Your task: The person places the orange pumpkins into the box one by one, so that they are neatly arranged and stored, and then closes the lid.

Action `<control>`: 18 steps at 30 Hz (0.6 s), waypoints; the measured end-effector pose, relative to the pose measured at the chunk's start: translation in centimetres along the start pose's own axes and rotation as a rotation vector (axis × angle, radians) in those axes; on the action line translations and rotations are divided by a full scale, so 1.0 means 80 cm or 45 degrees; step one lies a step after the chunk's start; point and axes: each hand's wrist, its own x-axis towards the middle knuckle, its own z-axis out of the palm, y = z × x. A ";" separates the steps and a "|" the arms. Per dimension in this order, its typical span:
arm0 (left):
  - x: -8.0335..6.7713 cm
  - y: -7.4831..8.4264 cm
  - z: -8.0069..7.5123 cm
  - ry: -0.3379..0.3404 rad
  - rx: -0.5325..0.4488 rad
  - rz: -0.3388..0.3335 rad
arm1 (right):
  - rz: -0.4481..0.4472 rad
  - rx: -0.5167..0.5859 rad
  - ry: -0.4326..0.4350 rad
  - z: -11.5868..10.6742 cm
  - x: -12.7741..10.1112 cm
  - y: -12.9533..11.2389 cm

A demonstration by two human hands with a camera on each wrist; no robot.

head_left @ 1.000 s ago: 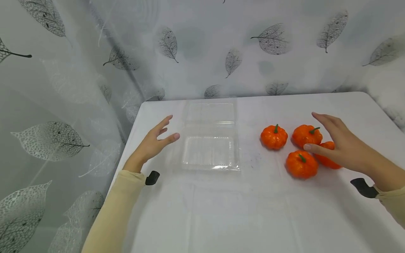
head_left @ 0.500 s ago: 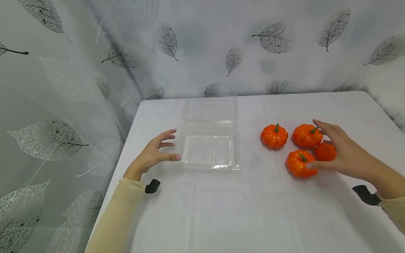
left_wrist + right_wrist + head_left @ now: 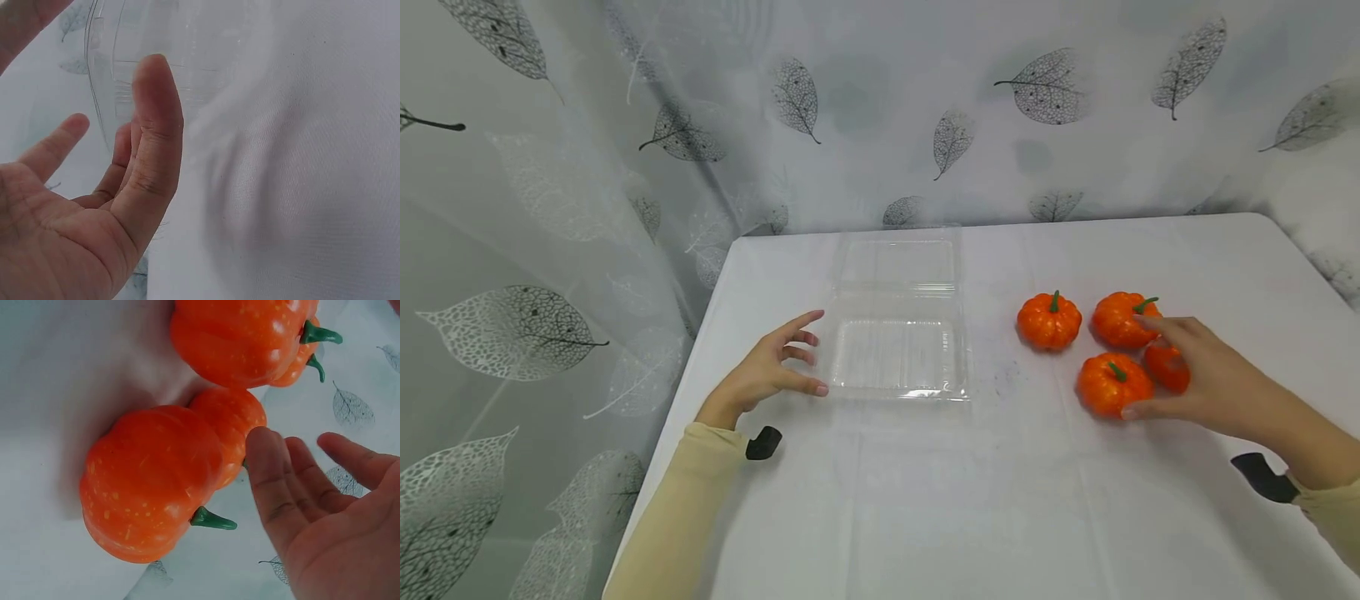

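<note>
Table (image 3: 1000,500) white-clothed; leaf-print curtain (image 3: 550,208) behind, left.

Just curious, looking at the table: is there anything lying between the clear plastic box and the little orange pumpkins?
No. In the head view, only bare white tablecloth lies between the clear plastic box and the nearest pumpkin.

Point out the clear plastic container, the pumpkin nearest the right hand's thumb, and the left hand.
clear plastic container (image 3: 895,354): head view, floor of the near tray half.
front pumpkin (image 3: 1108,385): head view, its orange top.
left hand (image 3: 760,375): head view, back of the hand.
</note>
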 end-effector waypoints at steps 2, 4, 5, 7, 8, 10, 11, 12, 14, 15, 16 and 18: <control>0.000 -0.001 0.000 -0.005 -0.007 0.013 | 0.004 -0.025 -0.014 0.002 -0.002 0.000; 0.000 -0.001 0.000 -0.007 -0.010 0.021 | 0.009 -0.037 -0.021 0.005 -0.003 0.000; 0.000 -0.001 0.001 -0.009 -0.014 0.025 | 0.013 -0.050 -0.015 0.006 -0.004 0.000; 0.001 0.000 0.001 -0.010 -0.029 0.029 | 0.016 -0.066 0.005 0.009 -0.007 0.000; 0.001 0.000 0.002 -0.009 -0.041 0.025 | 0.015 -0.071 0.022 0.011 -0.008 0.000; 0.002 0.000 0.003 -0.008 -0.059 0.020 | 0.010 -0.086 0.049 0.013 -0.011 0.001; 0.002 -0.001 0.003 -0.008 -0.069 0.017 | 0.004 -0.092 0.058 0.014 -0.012 0.001; 0.003 -0.002 0.003 -0.009 -0.074 0.017 | 0.002 -0.094 0.059 0.015 -0.013 0.001; 0.004 -0.003 0.004 -0.006 -0.073 0.017 | 0.008 -0.098 0.051 0.016 -0.015 0.001; 0.004 -0.003 0.004 -0.008 -0.067 0.021 | 0.014 -0.102 0.042 0.017 -0.015 0.000; 0.004 -0.004 0.005 -0.008 -0.065 0.024 | 0.023 -0.104 0.032 0.018 -0.016 0.000; 0.004 -0.005 0.005 -0.011 -0.062 0.030 | 0.039 -0.099 0.011 0.021 -0.016 0.000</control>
